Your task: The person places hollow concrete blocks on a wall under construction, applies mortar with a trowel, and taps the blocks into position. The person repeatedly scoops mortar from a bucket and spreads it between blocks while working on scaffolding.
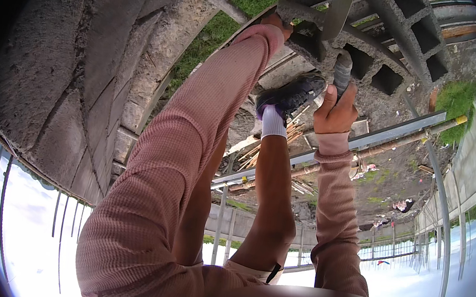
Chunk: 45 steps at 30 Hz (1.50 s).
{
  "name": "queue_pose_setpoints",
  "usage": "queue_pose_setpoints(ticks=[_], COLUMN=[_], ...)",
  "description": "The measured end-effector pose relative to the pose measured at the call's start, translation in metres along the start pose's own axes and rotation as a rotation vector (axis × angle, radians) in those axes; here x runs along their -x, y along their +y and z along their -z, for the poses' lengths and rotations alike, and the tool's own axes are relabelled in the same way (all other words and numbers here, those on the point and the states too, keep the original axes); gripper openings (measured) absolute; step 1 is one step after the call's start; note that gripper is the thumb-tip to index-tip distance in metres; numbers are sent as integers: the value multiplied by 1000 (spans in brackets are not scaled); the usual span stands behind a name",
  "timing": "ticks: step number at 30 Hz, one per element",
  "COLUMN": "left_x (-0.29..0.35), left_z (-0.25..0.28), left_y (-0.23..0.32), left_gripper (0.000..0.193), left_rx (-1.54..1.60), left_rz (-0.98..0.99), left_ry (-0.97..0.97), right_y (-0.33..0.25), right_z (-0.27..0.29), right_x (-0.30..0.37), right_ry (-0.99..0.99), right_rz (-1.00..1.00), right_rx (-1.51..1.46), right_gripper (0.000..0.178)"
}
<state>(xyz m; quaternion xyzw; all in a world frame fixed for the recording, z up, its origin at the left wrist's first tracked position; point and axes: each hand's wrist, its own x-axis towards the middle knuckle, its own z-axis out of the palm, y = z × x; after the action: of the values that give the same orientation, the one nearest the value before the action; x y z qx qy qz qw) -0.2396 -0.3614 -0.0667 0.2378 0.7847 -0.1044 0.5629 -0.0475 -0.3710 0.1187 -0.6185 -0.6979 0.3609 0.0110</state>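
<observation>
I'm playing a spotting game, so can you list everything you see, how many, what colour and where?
Trowel: one, grey, top middle
Hollow blocks: several, grey, top, right of middle
Concrete wall: one, grey, left
Grass: patches, green, top and right
Metal beam: one, silver, right of middle
Pole: one, brown with yellow tip, beside the beam
Sticks: several, brown, near the shoe
Rods: many, grey, lower sides
Sky: one, blue and white, bottom
Shoe: one, black, middle
Sock: one, white, above the shoe
Sleeves: two, pink, on both arms
Left hand: one, pink-cuffed, at the blocks
Right hand: one, pink-cuffed, gripping the trowel
</observation>
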Motion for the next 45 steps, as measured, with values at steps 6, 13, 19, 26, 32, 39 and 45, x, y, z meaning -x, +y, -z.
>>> queue_pose_setpoints(ticks=[6, 13, 19, 26, 32, 39, 45], left_x=[-4, -31, -29, -33, -29, 3, 17], left_z=[-3, -7, -13, -17, -10, 7, 27], left_y=[-10, -36, -56, -55, -60, -51, -36], left_gripper=[74, 60, 61, 73, 85, 83, 72], left_rx=[-43, 173, 348, 728, 802, 634, 1112], left_rz=[-180, -210, -249, -120, -139, -137, 30], left_ry=[169, -50, -39, -103, -222, -209, -295], right_y=[14, 62, 103, 121, 130, 130, 127], right_z=[-6, -41, -77, -89, -104, -107, -100], right_x=[17, 82, 97, 91, 96, 104, 111], right_ry=[-55, -72, 20, -120, -140, -110, -12], right_rz=[7, 136, 252, 61, 29, 9, 180], right_rx=[50, 112, -90, 60, 157, 183, -107], right_gripper=[30, 39, 40, 39, 44, 44, 40])
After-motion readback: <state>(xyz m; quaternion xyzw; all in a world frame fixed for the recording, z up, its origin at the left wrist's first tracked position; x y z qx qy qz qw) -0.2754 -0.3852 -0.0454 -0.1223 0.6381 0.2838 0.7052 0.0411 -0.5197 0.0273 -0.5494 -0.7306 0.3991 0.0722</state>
